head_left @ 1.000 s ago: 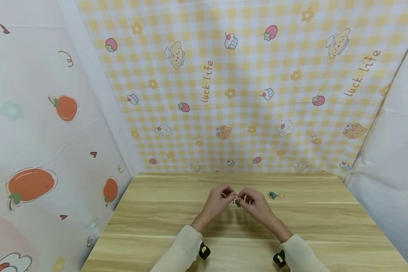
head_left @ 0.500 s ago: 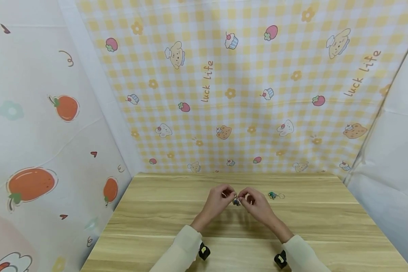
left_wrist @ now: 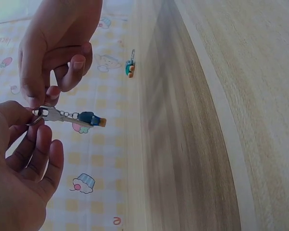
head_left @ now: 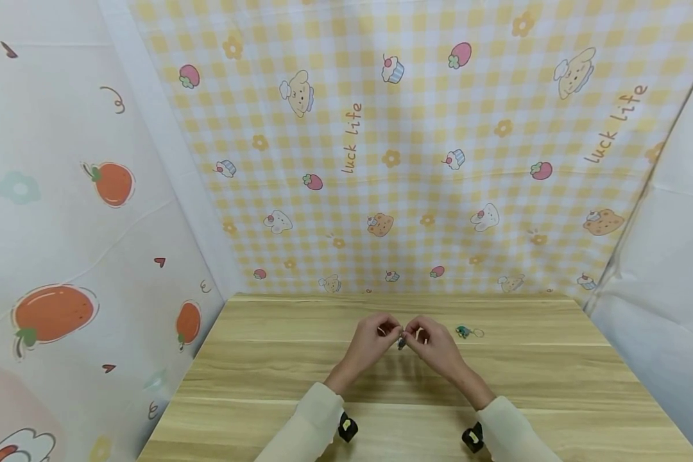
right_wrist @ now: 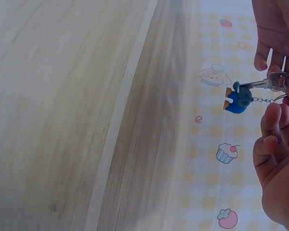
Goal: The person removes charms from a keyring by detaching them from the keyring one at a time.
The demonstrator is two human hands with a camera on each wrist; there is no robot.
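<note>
Pinching a small silver key between them, the left hand and the right hand meet just above the worktop, near the middle of the head picture. Both hands' fingers are curled tight on the key's ring end. A little blue charm hangs from it on a short chain. Another small blue charm lies on the worktop, just right of the hands.
</note>
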